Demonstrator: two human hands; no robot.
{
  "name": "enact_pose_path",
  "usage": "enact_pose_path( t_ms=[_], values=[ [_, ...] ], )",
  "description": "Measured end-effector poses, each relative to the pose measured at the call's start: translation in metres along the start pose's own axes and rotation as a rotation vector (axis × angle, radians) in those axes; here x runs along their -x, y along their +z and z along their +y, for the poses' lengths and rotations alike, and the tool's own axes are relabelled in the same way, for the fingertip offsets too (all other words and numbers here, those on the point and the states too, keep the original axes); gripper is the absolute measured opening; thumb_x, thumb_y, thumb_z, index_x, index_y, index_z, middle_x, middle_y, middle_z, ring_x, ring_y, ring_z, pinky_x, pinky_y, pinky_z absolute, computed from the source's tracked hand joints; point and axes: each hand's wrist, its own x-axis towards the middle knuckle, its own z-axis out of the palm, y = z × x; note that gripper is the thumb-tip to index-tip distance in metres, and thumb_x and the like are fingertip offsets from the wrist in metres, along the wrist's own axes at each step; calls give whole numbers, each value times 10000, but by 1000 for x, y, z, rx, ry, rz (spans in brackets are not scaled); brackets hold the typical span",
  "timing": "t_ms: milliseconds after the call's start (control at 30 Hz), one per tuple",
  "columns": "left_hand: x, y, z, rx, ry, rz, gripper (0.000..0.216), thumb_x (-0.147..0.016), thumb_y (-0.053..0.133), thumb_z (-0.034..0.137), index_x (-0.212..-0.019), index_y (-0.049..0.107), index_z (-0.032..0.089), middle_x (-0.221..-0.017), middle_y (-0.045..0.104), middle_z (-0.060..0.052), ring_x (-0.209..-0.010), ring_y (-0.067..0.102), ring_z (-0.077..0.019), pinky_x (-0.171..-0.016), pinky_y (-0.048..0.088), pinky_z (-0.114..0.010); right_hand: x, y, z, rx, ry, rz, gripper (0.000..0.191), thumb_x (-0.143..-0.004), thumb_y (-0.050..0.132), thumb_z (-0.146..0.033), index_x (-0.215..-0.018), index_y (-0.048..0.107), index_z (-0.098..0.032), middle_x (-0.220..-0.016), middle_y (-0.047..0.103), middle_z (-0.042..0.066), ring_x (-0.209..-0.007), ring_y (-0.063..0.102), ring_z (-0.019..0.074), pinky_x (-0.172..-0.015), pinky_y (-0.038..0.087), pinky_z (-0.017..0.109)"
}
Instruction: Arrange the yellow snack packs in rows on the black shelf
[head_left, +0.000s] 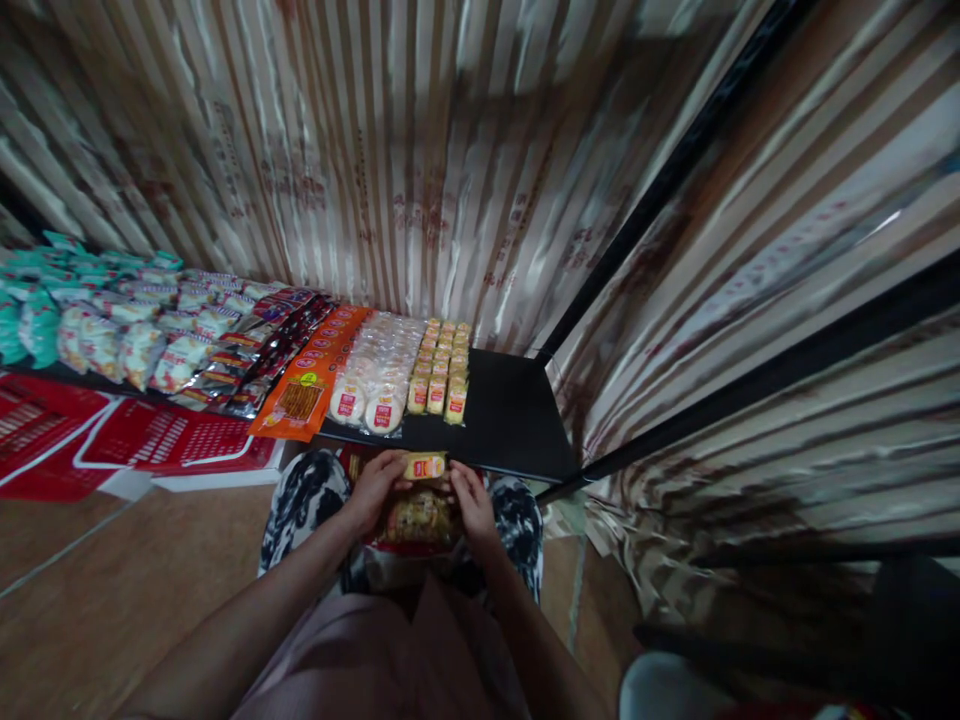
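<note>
Between my two hands is a small yellow snack packet [425,466] with a red label, held level just in front of the shelf edge. My left hand [379,487] grips its left end, while the fingers of my right hand [472,500] close on its right end. Below it, between my knees, sits a larger bag [416,520] with yellowish packets showing in it; its lower part is in shadow. Ahead, rows of similar yellow packets [438,375] stand on the black shelf [517,415], beside round white crackers in clear wrappers [384,385].
Further left on the shelf lie an orange snack bag [304,390], dark shiny packets [262,345], white packets [180,355] and green packets [37,320]. Red baskets [172,435] are beneath. Striped plastic sheeting [420,150] hangs behind, and black poles [675,170] slant at the right.
</note>
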Motion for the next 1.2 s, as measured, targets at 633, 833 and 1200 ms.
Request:
enact_pose_path(
  t_ms=[633, 833, 1200],
  values=[
    [-16, 54, -32, -240, 29, -122, 415, -626, 683, 382, -952, 619, 134, -742, 643, -17, -637, 553, -114, -557, 399, -201, 0, -19, -23, -316, 97, 110, 396, -645, 703, -429, -933, 582, -186, -899, 668, 46, -761, 625, 174, -642, 477, 257],
    [-33, 70, -38, -381, 94, -152, 280, -730, 556, 272, -971, 602, 136, -835, 651, -44, -728, 586, -137, -649, 458, -230, -8, -27, -29, -253, 57, 28, 357, -698, 652, -436, -949, 559, -200, -849, 673, 23, -751, 630, 182, -641, 486, 264],
    [-63, 138, -8, -572, 479, -42, 322, -741, 499, 137, -1040, 601, 199, -1161, 555, -90, -1081, 513, -209, -1005, 361, -327, -108, -63, -42, 28, -121, 267, 455, -661, 645, -436, -1016, 586, -157, -850, 680, 65, -780, 630, 196, -750, 489, 315]
  ],
)
